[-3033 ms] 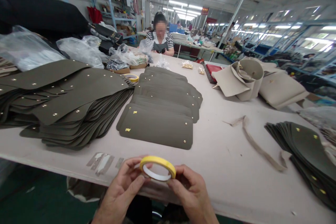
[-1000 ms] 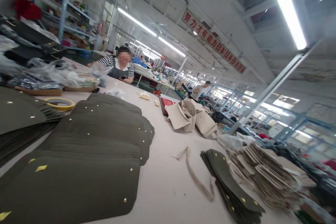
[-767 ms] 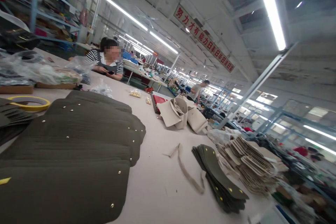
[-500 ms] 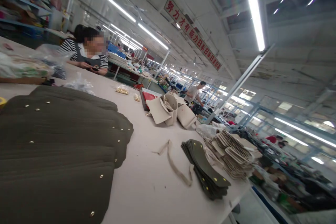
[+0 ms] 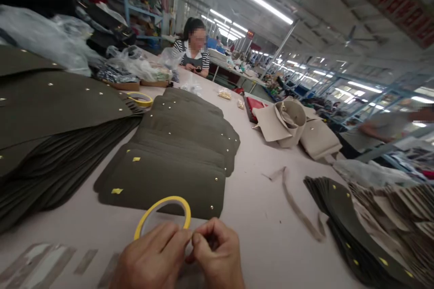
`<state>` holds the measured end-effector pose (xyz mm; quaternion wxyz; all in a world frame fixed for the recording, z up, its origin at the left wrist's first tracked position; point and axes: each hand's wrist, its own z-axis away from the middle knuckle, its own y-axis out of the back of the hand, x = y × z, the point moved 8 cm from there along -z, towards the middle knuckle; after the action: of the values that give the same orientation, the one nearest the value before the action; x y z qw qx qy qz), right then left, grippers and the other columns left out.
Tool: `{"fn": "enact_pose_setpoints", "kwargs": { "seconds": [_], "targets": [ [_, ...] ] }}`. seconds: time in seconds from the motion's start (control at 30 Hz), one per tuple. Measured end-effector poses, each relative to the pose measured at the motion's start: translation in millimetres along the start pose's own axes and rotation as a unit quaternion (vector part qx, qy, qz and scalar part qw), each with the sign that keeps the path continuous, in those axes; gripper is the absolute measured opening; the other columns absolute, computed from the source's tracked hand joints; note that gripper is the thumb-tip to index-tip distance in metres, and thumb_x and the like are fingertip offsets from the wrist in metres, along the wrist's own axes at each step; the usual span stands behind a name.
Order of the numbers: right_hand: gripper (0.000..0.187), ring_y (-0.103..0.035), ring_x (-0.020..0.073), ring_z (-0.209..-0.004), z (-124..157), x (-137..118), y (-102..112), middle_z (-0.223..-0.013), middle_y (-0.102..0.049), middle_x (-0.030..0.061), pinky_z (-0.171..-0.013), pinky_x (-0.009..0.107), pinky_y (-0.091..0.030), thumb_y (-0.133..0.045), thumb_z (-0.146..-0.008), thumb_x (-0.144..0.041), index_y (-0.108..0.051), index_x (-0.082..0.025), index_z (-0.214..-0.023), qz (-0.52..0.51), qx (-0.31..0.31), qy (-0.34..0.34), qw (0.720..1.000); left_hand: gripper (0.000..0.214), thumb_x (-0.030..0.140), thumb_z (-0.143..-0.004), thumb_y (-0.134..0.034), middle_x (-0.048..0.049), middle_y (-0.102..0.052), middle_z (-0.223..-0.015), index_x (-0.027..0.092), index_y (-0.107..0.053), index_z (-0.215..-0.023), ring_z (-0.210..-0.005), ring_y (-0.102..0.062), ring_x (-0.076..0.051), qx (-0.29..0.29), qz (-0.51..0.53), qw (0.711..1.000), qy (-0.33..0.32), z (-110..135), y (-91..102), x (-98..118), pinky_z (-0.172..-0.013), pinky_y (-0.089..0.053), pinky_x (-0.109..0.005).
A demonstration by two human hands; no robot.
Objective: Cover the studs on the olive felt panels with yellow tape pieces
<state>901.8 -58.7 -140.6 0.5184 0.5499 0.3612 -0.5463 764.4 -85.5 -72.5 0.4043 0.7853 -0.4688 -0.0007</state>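
Note:
Both my hands are at the bottom middle, just over the table's near edge. My left hand (image 5: 154, 259) is closed round the lower rim of a yellow tape roll (image 5: 159, 210), which stands tilted on edge. My right hand (image 5: 217, 253) is curled beside it, thumb and forefinger pinched together at the roll's right side; what they pinch is too small to make out. Just beyond the roll lies a fanned row of dark olive panels (image 5: 183, 149) with brass studs and small yellow tape tabs.
A big stack of olive panels (image 5: 50, 117) fills the left, with a second yellow roll (image 5: 139, 98) behind it. More olive panels (image 5: 342, 216) lie right, beige pieces (image 5: 291, 122) further back, a beige strip (image 5: 298, 207) between. A person in stripes (image 5: 193, 54) sits at the far end.
The view has swung back down from the hall and ceiling to the table. My hands and the yellow roll, out of sight a second ago, are back in view, the roll now on edge.

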Motion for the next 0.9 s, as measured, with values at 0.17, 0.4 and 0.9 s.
{"fn": "enact_pose_setpoints", "kwargs": {
  "seconds": [0.17, 0.4, 0.9],
  "targets": [
    [0.018, -0.057, 0.0112, -0.045, -28, 1, 33, -0.049, -0.062, -0.0015, -0.047, 0.020, -0.046, -0.072, -0.068, -0.031, -0.065, -0.015, -0.064, -0.018, -0.023, -0.068, 0.997, 0.021, 0.011, -0.098, -0.042, -0.0005, -0.063, -0.077, 0.020, -0.061, -0.098, -0.068, -0.058, -0.014, 0.031, 0.018, 0.999, -0.001, -21, 6.7, 12, -0.065, -0.044, -0.026],
    [0.043, -0.061, 0.0116, -0.046, -50, 23, 61, -0.054, -0.064, 0.0000, -0.049, 0.022, -0.051, -0.082, -0.063, -0.052, -0.068, -0.012, -0.072, 0.009, -0.061, -0.127, 0.990, 0.024, 0.008, -0.096, -0.041, -0.0046, -0.062, -0.084, 0.019, -0.063, -0.091, -0.076, -0.056, -0.022, -0.131, -0.138, 0.981, 0.027, -14, -32.6, -53, -0.065, -0.045, -0.033],
    [0.018, -0.058, 0.0137, -0.048, -58, -8, 40, -0.054, -0.062, -0.0017, -0.049, 0.024, -0.044, -0.058, -0.085, -0.031, -0.066, -0.019, -0.073, 0.298, -0.063, 0.045, 0.951, 0.016, 0.006, -0.090, -0.053, -0.0034, -0.059, -0.087, 0.019, -0.063, -0.091, -0.081, -0.050, -0.023, -0.184, -0.109, 0.975, 0.067, -3, -49.2, -62, -0.069, -0.044, -0.035]
  ]
}}
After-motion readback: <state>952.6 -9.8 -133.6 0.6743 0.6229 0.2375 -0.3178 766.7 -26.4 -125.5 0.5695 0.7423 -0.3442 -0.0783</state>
